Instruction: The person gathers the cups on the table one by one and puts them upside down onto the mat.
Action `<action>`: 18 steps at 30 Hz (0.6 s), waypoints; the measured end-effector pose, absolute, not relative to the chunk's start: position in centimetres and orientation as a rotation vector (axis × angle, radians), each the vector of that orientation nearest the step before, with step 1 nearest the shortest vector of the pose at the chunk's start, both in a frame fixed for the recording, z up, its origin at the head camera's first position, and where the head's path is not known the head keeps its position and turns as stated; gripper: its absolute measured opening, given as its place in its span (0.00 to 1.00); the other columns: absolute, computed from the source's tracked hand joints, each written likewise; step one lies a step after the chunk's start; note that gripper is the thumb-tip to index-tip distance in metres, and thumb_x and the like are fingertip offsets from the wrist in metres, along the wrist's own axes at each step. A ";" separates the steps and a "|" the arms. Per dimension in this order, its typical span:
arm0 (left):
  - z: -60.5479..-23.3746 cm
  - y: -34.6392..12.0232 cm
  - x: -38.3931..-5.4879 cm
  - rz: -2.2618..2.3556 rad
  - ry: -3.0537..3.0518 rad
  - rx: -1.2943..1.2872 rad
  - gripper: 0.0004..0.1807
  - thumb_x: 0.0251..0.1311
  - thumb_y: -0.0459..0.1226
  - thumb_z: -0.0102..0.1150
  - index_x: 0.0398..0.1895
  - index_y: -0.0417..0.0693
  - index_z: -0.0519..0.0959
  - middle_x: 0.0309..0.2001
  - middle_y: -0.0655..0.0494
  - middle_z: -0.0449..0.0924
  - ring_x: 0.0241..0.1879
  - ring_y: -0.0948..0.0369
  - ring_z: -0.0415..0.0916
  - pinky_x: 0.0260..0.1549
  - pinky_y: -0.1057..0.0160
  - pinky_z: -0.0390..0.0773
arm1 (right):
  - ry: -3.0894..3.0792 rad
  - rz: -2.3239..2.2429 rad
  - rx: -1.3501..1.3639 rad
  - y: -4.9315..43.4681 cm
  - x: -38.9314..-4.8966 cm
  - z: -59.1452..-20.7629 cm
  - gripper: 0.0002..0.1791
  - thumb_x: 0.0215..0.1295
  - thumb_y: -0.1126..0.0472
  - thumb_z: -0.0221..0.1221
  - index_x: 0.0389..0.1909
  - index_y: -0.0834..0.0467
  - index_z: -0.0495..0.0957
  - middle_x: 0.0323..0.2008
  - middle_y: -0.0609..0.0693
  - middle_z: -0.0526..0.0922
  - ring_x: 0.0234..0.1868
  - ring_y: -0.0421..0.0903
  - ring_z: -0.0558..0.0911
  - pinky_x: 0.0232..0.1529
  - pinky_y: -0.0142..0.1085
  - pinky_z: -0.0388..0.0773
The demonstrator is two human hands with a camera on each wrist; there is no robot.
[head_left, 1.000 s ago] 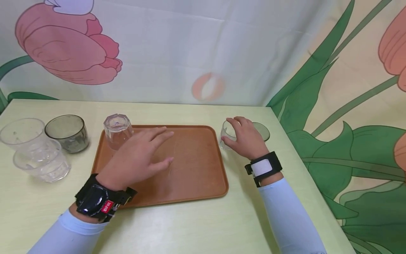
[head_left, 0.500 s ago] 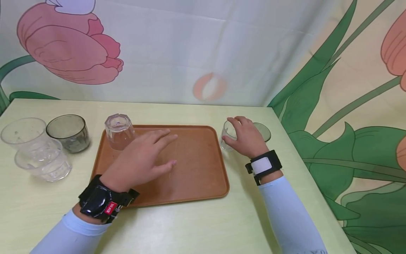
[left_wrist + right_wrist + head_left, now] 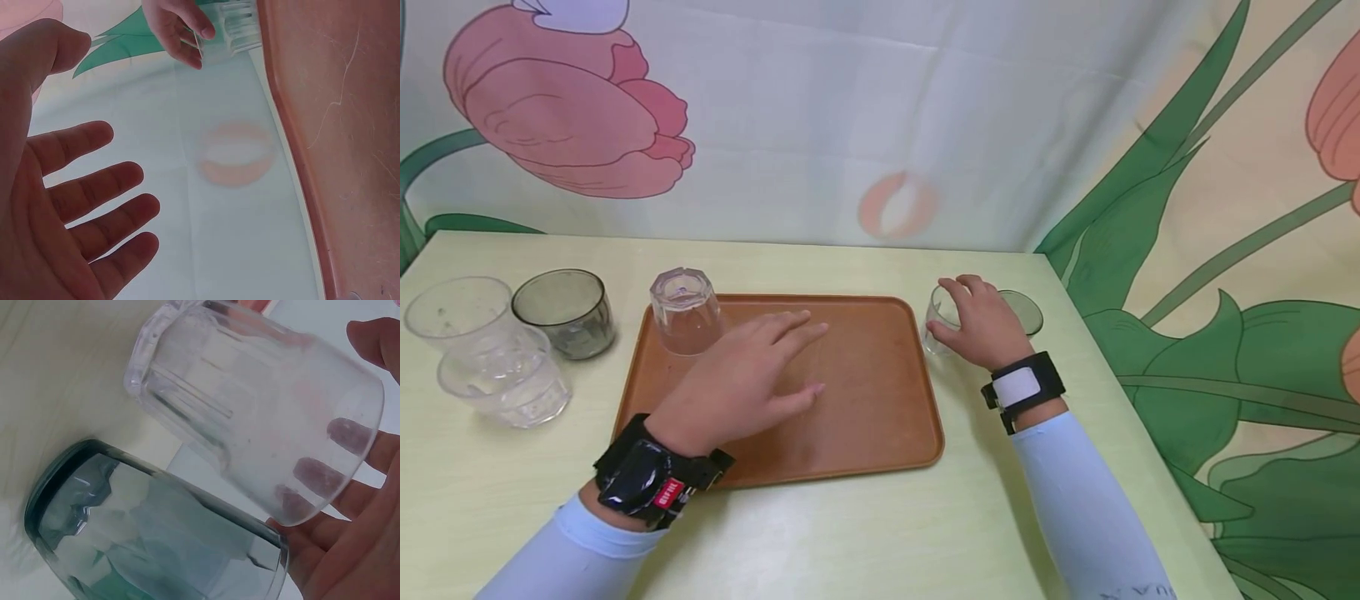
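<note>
Clear glass [image 3: 250, 419] sits right of the brown tray [image 3: 872, 392], the right hand [image 3: 987, 327] curled round its rim — best held evenly, clear of the smoky glass [image 3: 162, 531] beside it; the left hand [image 3: 737, 379] is spread, empty.

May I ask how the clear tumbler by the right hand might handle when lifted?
The clear tumbler is probably stiff: its rim shows no bend. Its smooth upper wall may prove slippery. Glass-like, it could chip against the tinted tumbler nearby.
</note>
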State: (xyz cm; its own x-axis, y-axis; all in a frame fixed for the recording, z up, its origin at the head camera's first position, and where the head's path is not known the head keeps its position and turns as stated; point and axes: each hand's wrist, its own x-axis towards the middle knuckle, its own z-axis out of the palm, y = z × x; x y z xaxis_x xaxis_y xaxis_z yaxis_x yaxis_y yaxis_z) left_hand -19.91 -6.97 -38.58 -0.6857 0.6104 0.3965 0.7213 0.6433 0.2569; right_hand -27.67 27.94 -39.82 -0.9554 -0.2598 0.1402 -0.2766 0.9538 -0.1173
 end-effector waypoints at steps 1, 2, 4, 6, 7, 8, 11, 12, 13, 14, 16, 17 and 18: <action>-38.6 -6.9 -19.9 -0.573 -2.594 -1.074 0.38 0.61 0.56 0.62 0.70 0.46 0.71 0.66 0.42 0.72 0.66 0.46 0.70 0.67 0.45 0.69 | -2.987 0.203 0.408 27.9 -27.7 -39.8 0.38 0.64 0.40 0.61 0.71 0.54 0.67 0.66 0.62 0.69 0.64 0.63 0.73 0.61 0.56 0.75; -38.6 -6.9 -19.9 -0.568 -2.597 -1.074 0.39 0.61 0.57 0.62 0.70 0.46 0.71 0.66 0.42 0.72 0.66 0.46 0.69 0.67 0.45 0.69 | -2.993 0.199 0.404 27.9 -27.7 -39.8 0.38 0.64 0.40 0.61 0.71 0.54 0.67 0.66 0.62 0.69 0.64 0.63 0.73 0.61 0.56 0.75; -38.6 -6.9 -19.9 -0.559 -2.602 -1.074 0.39 0.61 0.57 0.62 0.70 0.46 0.71 0.67 0.42 0.72 0.67 0.46 0.69 0.67 0.45 0.68 | -3.007 0.191 0.399 27.8 -27.8 -39.8 0.38 0.64 0.40 0.61 0.71 0.53 0.67 0.67 0.62 0.68 0.63 0.63 0.73 0.61 0.56 0.75; -38.7 -6.8 -19.8 -0.557 -2.605 -1.072 0.39 0.61 0.57 0.62 0.70 0.46 0.71 0.67 0.42 0.72 0.67 0.46 0.68 0.68 0.45 0.68 | -3.019 0.184 0.393 27.7 -27.9 -39.7 0.38 0.64 0.40 0.61 0.71 0.53 0.67 0.67 0.62 0.68 0.63 0.64 0.73 0.61 0.56 0.75; -38.7 -6.8 -19.8 -0.559 -2.606 -1.070 0.39 0.61 0.57 0.62 0.70 0.46 0.71 0.67 0.42 0.72 0.68 0.46 0.68 0.68 0.45 0.68 | -3.023 0.176 0.392 27.7 -27.9 -39.7 0.39 0.64 0.40 0.61 0.72 0.53 0.67 0.68 0.62 0.68 0.63 0.64 0.73 0.61 0.57 0.75; -38.7 -6.8 -19.8 -0.563 -2.607 -1.068 0.39 0.61 0.57 0.62 0.70 0.47 0.71 0.67 0.43 0.72 0.68 0.46 0.68 0.68 0.45 0.68 | -3.025 0.166 0.392 27.6 -28.0 -39.7 0.39 0.63 0.40 0.62 0.72 0.53 0.67 0.68 0.62 0.68 0.63 0.64 0.73 0.60 0.57 0.76; -38.8 -6.9 -19.8 -0.569 -2.601 -1.069 0.38 0.60 0.57 0.63 0.70 0.47 0.71 0.67 0.43 0.72 0.67 0.46 0.68 0.68 0.45 0.68 | -3.025 0.143 0.384 27.5 -28.1 -39.7 0.40 0.62 0.41 0.63 0.72 0.52 0.66 0.68 0.62 0.68 0.63 0.64 0.74 0.59 0.57 0.77; -38.8 -6.9 -19.8 -0.570 -2.599 -1.071 0.38 0.60 0.57 0.62 0.70 0.47 0.71 0.67 0.43 0.72 0.67 0.46 0.68 0.68 0.45 0.68 | -3.025 0.137 0.382 27.5 -28.2 -39.7 0.40 0.62 0.41 0.63 0.72 0.52 0.66 0.68 0.62 0.68 0.63 0.64 0.74 0.59 0.57 0.77; -38.8 -6.9 -19.8 -0.571 -2.594 -1.074 0.38 0.61 0.57 0.62 0.70 0.46 0.71 0.67 0.43 0.72 0.67 0.46 0.69 0.68 0.45 0.68 | -3.025 0.133 0.378 27.5 -28.2 -39.7 0.40 0.61 0.41 0.63 0.72 0.52 0.66 0.68 0.62 0.68 0.63 0.64 0.74 0.58 0.57 0.77; -38.8 -6.9 -19.8 -0.571 -2.591 -1.078 0.38 0.61 0.57 0.62 0.69 0.46 0.71 0.67 0.42 0.72 0.67 0.46 0.69 0.68 0.45 0.68 | -3.026 0.129 0.374 27.5 -28.3 -39.8 0.40 0.61 0.41 0.64 0.72 0.52 0.66 0.68 0.62 0.68 0.63 0.64 0.74 0.58 0.58 0.77; -38.8 -6.9 -19.8 -0.571 -2.584 -1.084 0.38 0.61 0.56 0.62 0.69 0.46 0.71 0.66 0.42 0.72 0.67 0.46 0.69 0.67 0.45 0.68 | -3.030 0.128 0.371 27.6 -28.4 -39.8 0.41 0.60 0.41 0.64 0.72 0.51 0.66 0.68 0.63 0.69 0.63 0.64 0.74 0.57 0.58 0.78; -38.8 -6.9 -19.9 -0.568 -2.583 -1.085 0.38 0.61 0.56 0.62 0.69 0.46 0.71 0.66 0.42 0.72 0.67 0.46 0.69 0.68 0.46 0.68 | -3.034 0.123 0.370 27.6 -28.5 -39.8 0.41 0.60 0.41 0.64 0.72 0.51 0.65 0.68 0.63 0.69 0.63 0.65 0.74 0.57 0.58 0.78; -38.8 -6.9 -19.9 -0.568 -2.581 -1.085 0.38 0.61 0.56 0.62 0.69 0.46 0.71 0.66 0.42 0.72 0.67 0.47 0.69 0.68 0.46 0.68 | -3.038 0.119 0.370 27.6 -28.5 -39.8 0.42 0.60 0.41 0.64 0.72 0.51 0.65 0.68 0.63 0.69 0.63 0.65 0.74 0.57 0.59 0.78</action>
